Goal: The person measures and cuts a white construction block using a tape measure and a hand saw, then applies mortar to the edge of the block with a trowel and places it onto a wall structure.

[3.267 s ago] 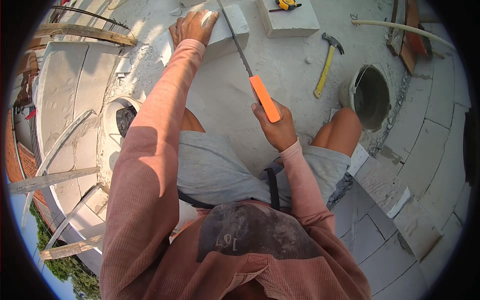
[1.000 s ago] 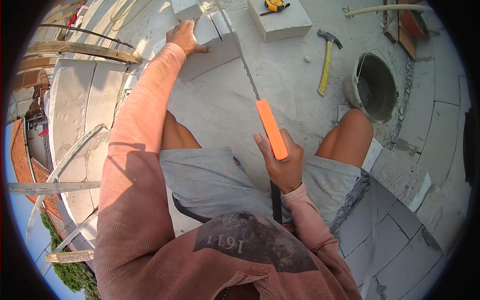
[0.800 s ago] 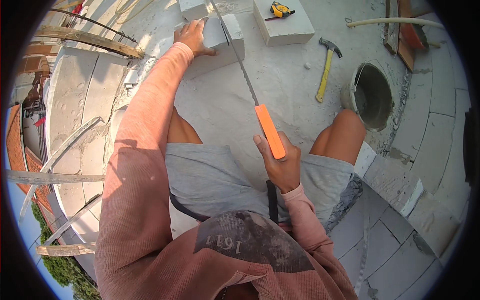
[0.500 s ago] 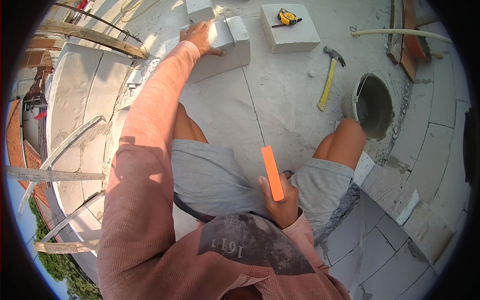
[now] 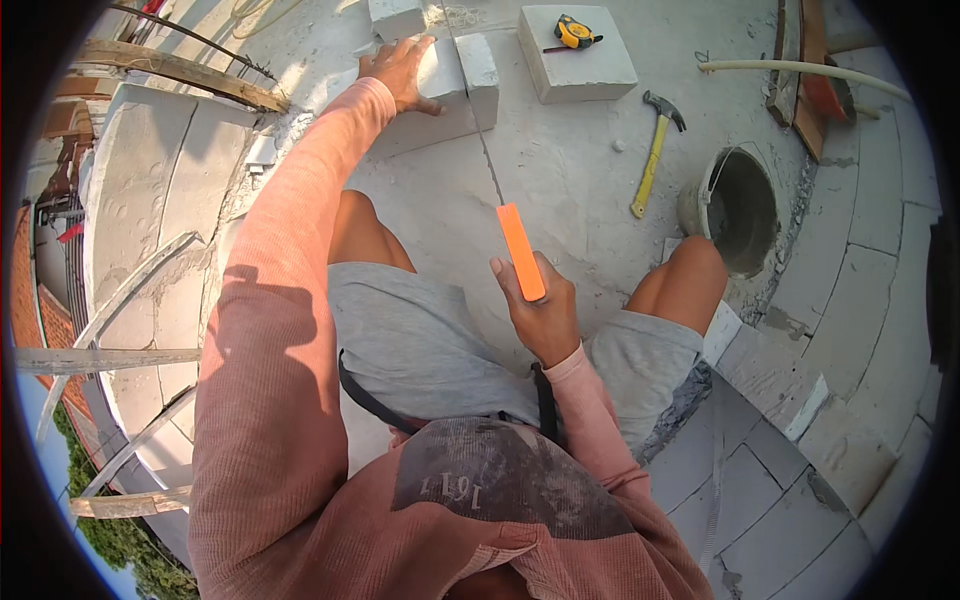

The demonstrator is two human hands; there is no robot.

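A handsaw with an orange handle (image 5: 521, 253) is gripped in my right hand (image 5: 548, 318), above my lap and between my knees. Its thin dark blade runs forward across the top of a pale masonry block (image 5: 428, 130), along a cut line in it. My left hand (image 5: 400, 75) rests on this block left of the blade, fingers spread over the top and thumb toward the blade. How deep the blade sits in the block I cannot tell.
Right of the block, a tape measure (image 5: 575, 33) and a dark pencil-like stick lie on another white block (image 5: 580, 80). A yellow-handled hammer (image 5: 650, 165) and a grey bucket (image 5: 745, 215) are farther right. Wooden poles (image 5: 180, 72) jut in at left.
My right hand has pushed the saw forward, away from my body, so its handle is nearer the block. The left hand stays on the block.
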